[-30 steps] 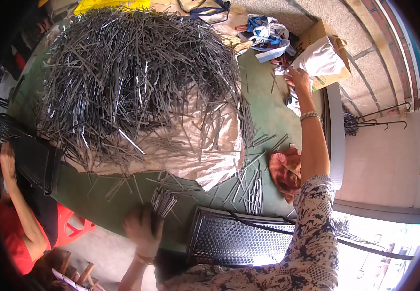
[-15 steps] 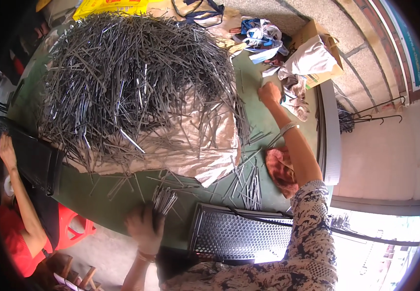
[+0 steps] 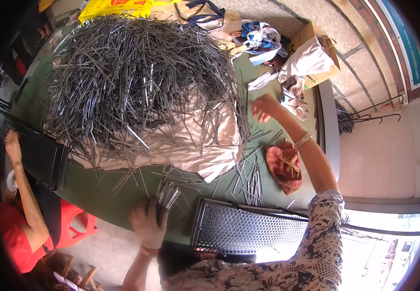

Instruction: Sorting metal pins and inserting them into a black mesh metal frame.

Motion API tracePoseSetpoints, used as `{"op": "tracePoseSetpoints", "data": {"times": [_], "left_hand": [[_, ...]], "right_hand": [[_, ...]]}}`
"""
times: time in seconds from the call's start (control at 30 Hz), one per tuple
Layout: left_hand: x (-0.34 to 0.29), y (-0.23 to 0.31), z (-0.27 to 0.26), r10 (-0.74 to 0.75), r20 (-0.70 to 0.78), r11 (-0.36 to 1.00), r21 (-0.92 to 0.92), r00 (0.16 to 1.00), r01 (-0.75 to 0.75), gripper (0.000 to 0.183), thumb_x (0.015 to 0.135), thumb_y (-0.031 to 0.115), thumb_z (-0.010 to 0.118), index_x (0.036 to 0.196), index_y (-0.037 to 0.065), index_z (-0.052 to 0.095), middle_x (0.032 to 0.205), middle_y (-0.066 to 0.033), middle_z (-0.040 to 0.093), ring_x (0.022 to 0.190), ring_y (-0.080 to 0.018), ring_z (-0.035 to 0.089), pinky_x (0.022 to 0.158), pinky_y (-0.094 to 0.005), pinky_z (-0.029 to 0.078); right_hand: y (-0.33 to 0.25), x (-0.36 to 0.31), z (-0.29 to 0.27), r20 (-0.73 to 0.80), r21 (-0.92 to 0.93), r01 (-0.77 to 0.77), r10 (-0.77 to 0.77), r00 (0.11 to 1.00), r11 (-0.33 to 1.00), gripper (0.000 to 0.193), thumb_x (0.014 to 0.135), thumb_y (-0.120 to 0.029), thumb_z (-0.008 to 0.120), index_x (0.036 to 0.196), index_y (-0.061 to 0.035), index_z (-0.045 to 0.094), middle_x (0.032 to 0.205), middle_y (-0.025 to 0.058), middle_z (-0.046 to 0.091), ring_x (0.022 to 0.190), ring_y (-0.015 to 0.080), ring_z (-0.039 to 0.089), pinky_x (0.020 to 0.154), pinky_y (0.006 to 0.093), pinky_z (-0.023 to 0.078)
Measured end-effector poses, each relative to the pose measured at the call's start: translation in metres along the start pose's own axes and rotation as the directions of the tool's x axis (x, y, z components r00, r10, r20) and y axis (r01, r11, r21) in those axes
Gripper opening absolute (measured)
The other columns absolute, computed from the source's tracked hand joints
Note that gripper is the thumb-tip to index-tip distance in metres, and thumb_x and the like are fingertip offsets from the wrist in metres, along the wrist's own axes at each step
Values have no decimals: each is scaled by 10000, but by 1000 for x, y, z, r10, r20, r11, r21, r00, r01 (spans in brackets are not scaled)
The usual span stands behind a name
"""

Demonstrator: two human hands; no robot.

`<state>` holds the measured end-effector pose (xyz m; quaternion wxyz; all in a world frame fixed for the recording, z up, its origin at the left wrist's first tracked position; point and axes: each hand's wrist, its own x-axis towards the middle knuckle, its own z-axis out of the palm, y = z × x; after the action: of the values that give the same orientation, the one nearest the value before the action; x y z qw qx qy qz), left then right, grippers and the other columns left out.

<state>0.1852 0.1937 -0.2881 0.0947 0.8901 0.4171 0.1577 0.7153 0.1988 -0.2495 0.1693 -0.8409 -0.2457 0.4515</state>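
Note:
My left hand (image 3: 148, 223) is closed around a bundle of thin dark metal strips (image 3: 167, 195) near the table's front edge. Their ends fan out beyond my fingers. Over the right part of the green table, my right hand (image 3: 265, 107) hangs with its fingers bent and apart, nothing visible in them. Just beyond it lie white strips (image 3: 262, 81). A large tangled heap of the same dark strips (image 3: 142, 72) covers the left and middle of the table on a pale cloth sheet (image 3: 219, 155). Several loose strips (image 3: 253, 186) lie between my hands.
A perforated metal tray (image 3: 248, 229) stands at the front edge. A reddish cloth (image 3: 284, 167) lies by my right forearm. A cardboard box (image 3: 324, 58) with white cloth and a bundle of rags (image 3: 261, 39) are behind. At left, a co-worker's hand (image 3: 13, 146) touches a black tray (image 3: 38, 155).
My right hand has drawn back slightly toward me from the white strips, its fingers loosening; more of the strips shows now. My left hand keeps the bundle, shifted slightly right.

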Motion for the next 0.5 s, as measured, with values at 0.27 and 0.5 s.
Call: {"op": "tracePoseSetpoints", "data": {"times": [0.27,0.5], "left_hand": [[-2,0,1,-14,2,1000,4,1000,14,498,828,449,588,1200,118,590,1111,-168,510,956,-388,493,847,-518,403],[-1,4,13,6,-14,1000,-28,1000,-6,492,824,454,586,1179,113,598,1085,-169,506,936,-398,488,842,-528,400]], "right_hand": [[10,69,-10,-372,-819,100,-655,657,565,256,828,-64,478,1069,-24,556,886,228,646,856,430,626,697,517,497],[-27,86,-220,-818,-441,542,-569,86,715,372,843,-150,645,1134,32,501,812,98,642,738,192,636,655,306,506]]}}
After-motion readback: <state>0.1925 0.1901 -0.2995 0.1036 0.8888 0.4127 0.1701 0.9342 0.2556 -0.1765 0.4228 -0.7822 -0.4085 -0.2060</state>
